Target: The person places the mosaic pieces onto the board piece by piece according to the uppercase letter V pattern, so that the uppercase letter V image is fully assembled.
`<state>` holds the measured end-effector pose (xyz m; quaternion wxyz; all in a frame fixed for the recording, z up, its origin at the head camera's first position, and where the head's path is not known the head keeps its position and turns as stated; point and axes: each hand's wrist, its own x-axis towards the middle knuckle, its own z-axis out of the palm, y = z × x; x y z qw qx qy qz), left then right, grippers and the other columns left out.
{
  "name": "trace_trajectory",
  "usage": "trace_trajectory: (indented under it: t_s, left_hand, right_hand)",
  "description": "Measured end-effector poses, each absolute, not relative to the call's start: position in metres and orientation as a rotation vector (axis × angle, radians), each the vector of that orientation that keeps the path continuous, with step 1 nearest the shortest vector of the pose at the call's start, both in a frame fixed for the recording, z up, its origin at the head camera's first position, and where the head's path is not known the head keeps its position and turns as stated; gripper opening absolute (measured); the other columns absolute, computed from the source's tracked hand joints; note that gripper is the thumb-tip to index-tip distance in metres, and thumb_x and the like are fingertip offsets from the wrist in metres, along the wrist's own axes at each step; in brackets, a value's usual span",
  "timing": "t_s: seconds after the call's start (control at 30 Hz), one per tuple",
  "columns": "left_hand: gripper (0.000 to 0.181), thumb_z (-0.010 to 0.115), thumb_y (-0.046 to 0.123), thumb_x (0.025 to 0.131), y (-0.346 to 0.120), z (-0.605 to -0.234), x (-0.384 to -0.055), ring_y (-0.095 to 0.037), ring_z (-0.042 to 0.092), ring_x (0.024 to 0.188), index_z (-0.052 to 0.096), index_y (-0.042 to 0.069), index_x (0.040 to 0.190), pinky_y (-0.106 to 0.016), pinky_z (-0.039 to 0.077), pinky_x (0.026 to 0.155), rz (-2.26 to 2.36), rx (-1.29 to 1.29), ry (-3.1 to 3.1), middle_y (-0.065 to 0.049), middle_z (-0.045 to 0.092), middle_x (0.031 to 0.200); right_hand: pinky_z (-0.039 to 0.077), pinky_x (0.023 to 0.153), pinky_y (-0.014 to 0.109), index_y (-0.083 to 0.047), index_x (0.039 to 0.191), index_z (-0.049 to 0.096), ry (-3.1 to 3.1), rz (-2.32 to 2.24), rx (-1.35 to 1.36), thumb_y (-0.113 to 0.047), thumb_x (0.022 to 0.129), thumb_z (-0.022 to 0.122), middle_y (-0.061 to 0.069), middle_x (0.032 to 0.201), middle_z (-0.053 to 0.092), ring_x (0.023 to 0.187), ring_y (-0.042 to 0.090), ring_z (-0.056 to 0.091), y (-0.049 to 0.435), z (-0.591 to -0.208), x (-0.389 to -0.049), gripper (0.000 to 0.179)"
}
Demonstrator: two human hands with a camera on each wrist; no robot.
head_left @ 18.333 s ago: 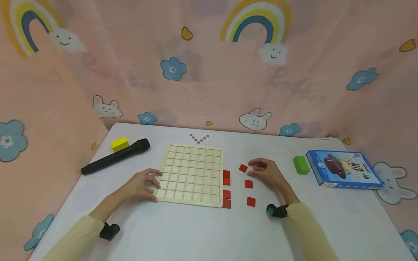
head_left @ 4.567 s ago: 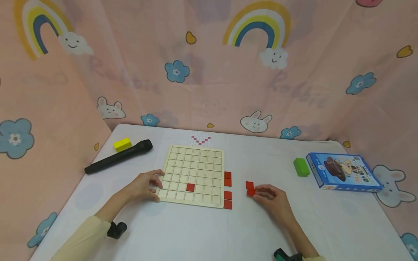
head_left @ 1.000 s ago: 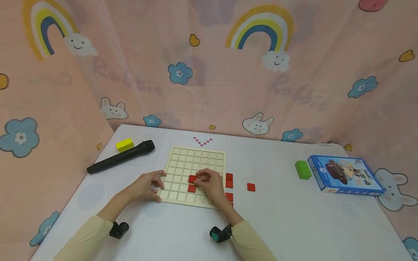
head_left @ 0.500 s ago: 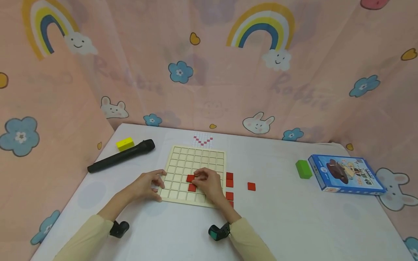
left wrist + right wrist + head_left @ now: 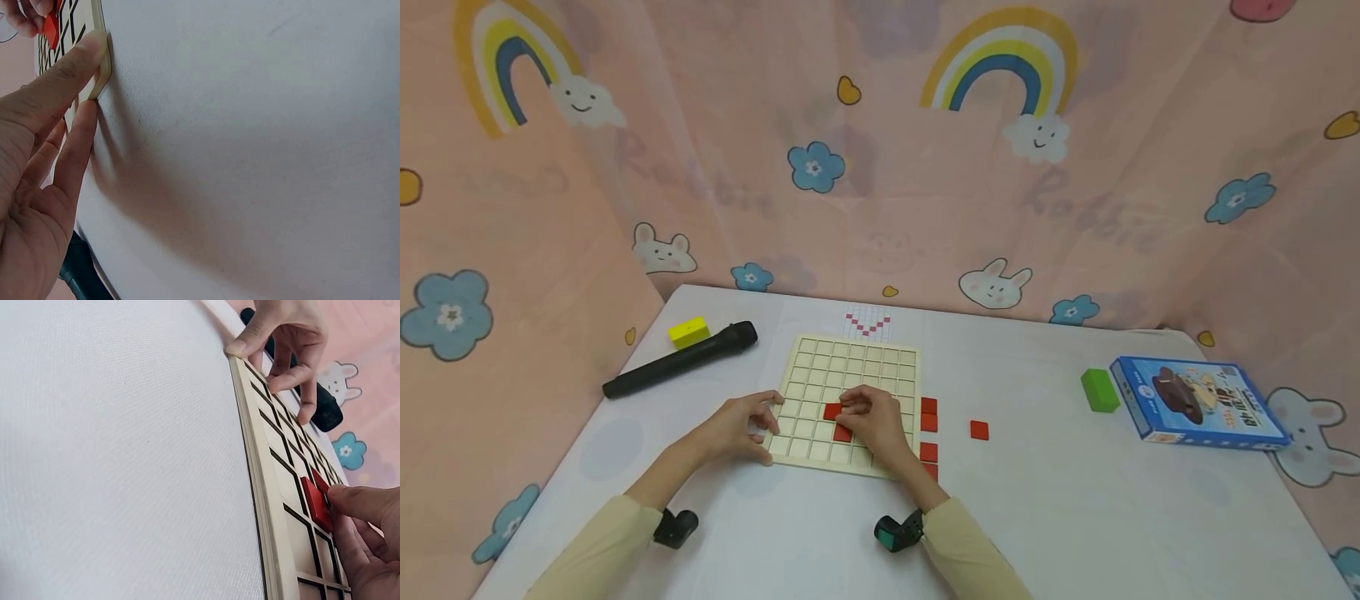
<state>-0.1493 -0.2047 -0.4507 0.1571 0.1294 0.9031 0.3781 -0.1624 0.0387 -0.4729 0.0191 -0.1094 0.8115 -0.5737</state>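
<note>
In the head view my right hand (image 5: 874,422) pinches a red square tile (image 5: 832,412) over the pale grid board (image 5: 805,348). A second red tile (image 5: 842,433) lies in a square just nearer to me, partly covered by the fingers. The right wrist view shows the thumb and fingers on the held tile, close above the board beside the lying red tile (image 5: 316,504). At the board's near left corner my left hand (image 5: 727,427) holds the edge, thumb (image 5: 87,53) on the near side and fingers along the left side.
Several red tiles (image 5: 929,406) line the board's right edge, and one loose tile (image 5: 979,430) lies farther right. Behind the board is a card with a red V pattern (image 5: 867,323). A black microphone (image 5: 681,360), yellow block (image 5: 688,332), green block (image 5: 1099,390) and blue box (image 5: 1198,402) stand around.
Over the last second the right hand has slid the pinched tile slightly left. Earlier the board bore no tile, then one, and more loose tiles lay at right. The left hand has stayed put.
</note>
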Motion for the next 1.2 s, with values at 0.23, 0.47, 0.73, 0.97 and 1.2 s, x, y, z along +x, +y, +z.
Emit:
trace_trajectory:
  t_s: [0.23, 0.47, 0.73, 0.97, 1.2]
  left_hand:
    - [0.073, 0.087, -0.001, 0.061, -0.205, -0.450, -0.149, -0.015, 0.053, 0.084, 0.052, -0.002, 0.125, -0.019, 0.048, 0.065, 1.092, 0.381, 2.569, 0.006, 0.065, 0.086]
    - [0.058, 0.087, -0.002, 0.061, -0.205, -0.450, -0.149, -0.017, 0.054, 0.088, 0.060, 0.000, 0.113, -0.019, 0.049, 0.066, 1.089, 0.407, 2.576, -0.002, 0.067, 0.100]
    - [0.030, 0.087, -0.002, 0.062, -0.205, -0.450, -0.147, -0.021, 0.053, 0.103, 0.066, 0.009, 0.080, -0.017, 0.048, 0.068, 1.075, 0.385, 2.592, -0.013, 0.049, 0.137]
    - [0.030, 0.086, -0.002, 0.062, -0.204, -0.449, -0.147, -0.023, 0.053, 0.105, 0.066, 0.009, 0.080, -0.017, 0.048, 0.068, 1.077, 0.388, 2.597, -0.014, 0.048, 0.138]
    - [0.031, 0.087, -0.003, 0.061, -0.204, -0.449, -0.147, -0.022, 0.053, 0.103, 0.066, 0.009, 0.081, -0.017, 0.049, 0.068, 1.080, 0.382, 2.598, -0.013, 0.051, 0.135]
  right_hand:
    - [0.056, 0.071, 0.024, 0.004, 0.098, 0.068, 2.498, -1.779, -0.378, 0.004, 0.077, 0.075, 0.014, 0.094, 0.069, 0.080, 0.023, 0.069, 0.036, -0.472, -0.162, 0.023]
    - [0.055, 0.072, 0.024, 0.004, 0.099, 0.067, 2.487, -1.783, -0.356, 0.004, 0.078, 0.075, 0.014, 0.095, 0.069, 0.081, 0.023, 0.069, 0.036, -0.472, -0.162, 0.022]
    - [0.055, 0.074, 0.025, 0.005, 0.099, 0.067, 2.452, -1.806, -0.332, 0.004, 0.079, 0.074, 0.015, 0.096, 0.069, 0.083, 0.023, 0.069, 0.034, -0.472, -0.163, 0.022]
    - [0.055, 0.076, 0.025, 0.001, 0.102, 0.067, 2.432, -1.803, -0.264, 0.000, 0.081, 0.073, 0.010, 0.099, 0.069, 0.086, 0.019, 0.068, 0.041, -0.468, -0.161, 0.022]
    - [0.055, 0.080, 0.028, 0.004, 0.107, 0.065, 2.370, -1.857, -0.298, 0.003, 0.081, 0.072, 0.020, 0.107, 0.066, 0.094, 0.030, 0.066, 0.069, -0.451, -0.148, 0.027]
